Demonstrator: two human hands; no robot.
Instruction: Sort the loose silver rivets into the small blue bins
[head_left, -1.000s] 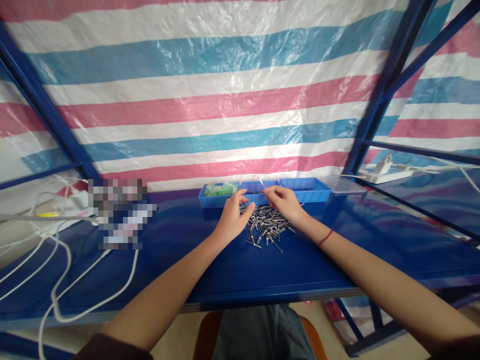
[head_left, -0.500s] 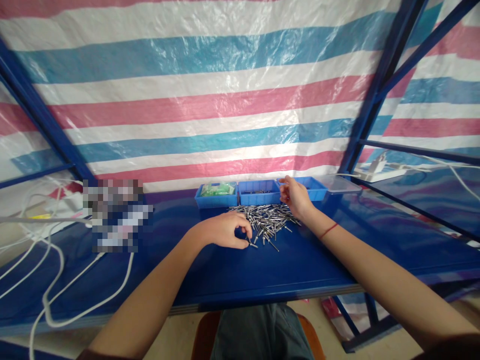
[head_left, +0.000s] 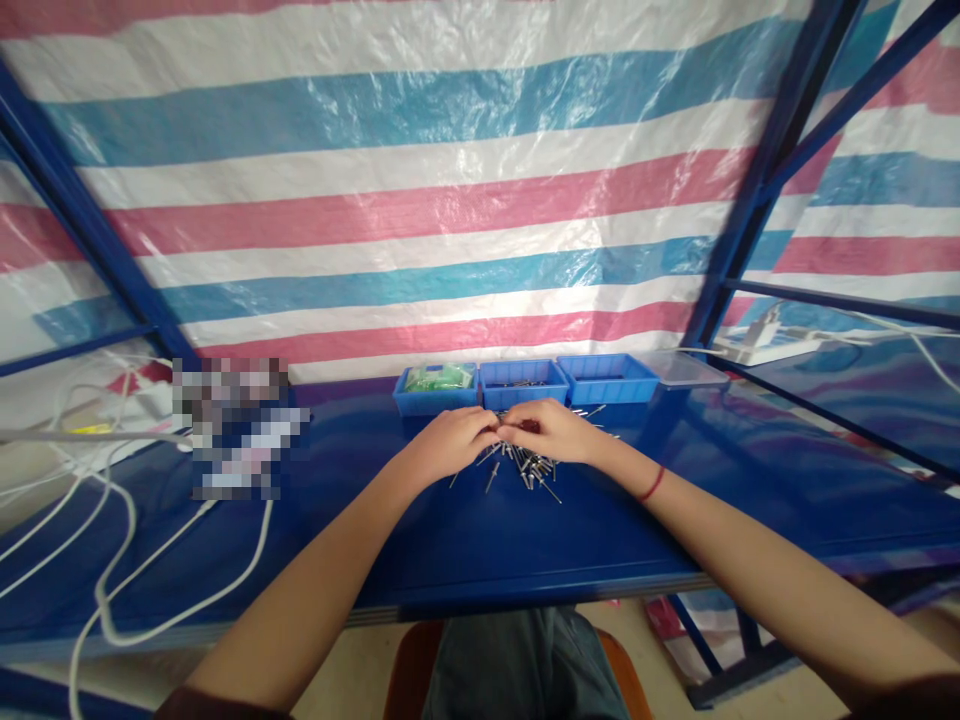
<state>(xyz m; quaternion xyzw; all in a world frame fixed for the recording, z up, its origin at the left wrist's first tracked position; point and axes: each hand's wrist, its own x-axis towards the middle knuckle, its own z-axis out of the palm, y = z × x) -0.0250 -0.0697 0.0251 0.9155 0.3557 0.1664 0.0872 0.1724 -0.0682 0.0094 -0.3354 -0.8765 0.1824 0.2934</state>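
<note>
A pile of silver pop rivets (head_left: 534, 466) lies on the blue tabletop, partly covered by my hands. My left hand (head_left: 454, 440) is over the pile's left side, its fingers pinched together. From the right, my right hand (head_left: 551, 430) meets it, thumb and fingers closed and their tips against the left fingertips. Whatever is between the fingertips is too small and hidden to make out. A single rivet (head_left: 492, 476) lies just in front of the left fingers. Behind the hands stands the middle blue bin (head_left: 523, 396), with some rivets inside.
A left blue bin (head_left: 435, 402) contains a green and clear plastic packet. The right blue bin (head_left: 616, 390) stands beside a clear plastic lid (head_left: 690, 372). White cables (head_left: 120, 560) run over the table's left side. Blue metal posts (head_left: 739, 230) frame a striped sheet (head_left: 450, 230).
My right hand has come down and left from beside the right bin to the pile. My left hand has risen slightly off the near edge, and the two now meet.
</note>
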